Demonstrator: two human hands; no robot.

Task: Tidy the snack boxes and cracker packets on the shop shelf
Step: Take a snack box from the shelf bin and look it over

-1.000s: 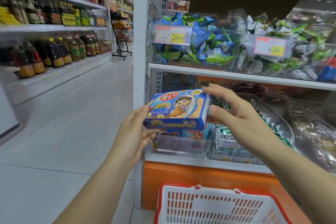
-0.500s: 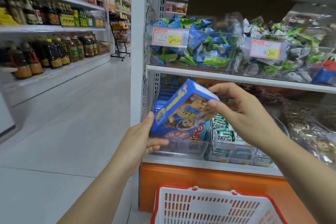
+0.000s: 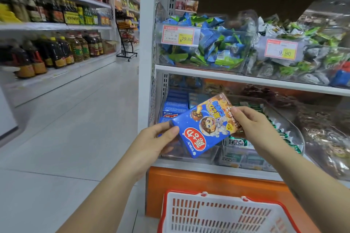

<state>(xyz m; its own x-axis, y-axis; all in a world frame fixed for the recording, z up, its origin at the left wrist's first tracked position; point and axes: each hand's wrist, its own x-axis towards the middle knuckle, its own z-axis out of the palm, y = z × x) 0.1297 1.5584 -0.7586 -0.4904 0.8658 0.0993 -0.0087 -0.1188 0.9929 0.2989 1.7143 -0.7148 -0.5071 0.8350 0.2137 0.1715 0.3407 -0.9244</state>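
Two hands are sharing one snack box [image 3: 206, 128] just in front of the lower shelf [image 3: 208, 167]. The left hand [image 3: 157, 142] is gripping the box's lower-left end with the thumb lying on the printed face, and the right hand [image 3: 253, 126] is pinching the upper-right end, its fingers [image 3: 239, 114] curling onto the face. The box is hanging in the air between them and seems to be resting on nothing. Its broad face is turning toward the camera with the lettering reading upside down, and its long axis is slanting from lower left up to upper right. Behind it and a little to the left, a clear bin [image 3: 165, 98] is holding stacked blue boxes [image 3: 175, 104] of what looks like the same kind, lying flat with narrow ends facing outward. Green-and-white cracker packets [image 3: 238, 143] are filling the neighbouring bin to the right, below the right hand. A red and white shopping basket [image 3: 227, 213] is sitting below the shelf. Judging from this, the coming move is depending on that slant: the stack is lying beyond and left of the box, so the left hand is nearer to it. The right hand would probably be swinging its end round until the long axis is pointing into the bin like the others.
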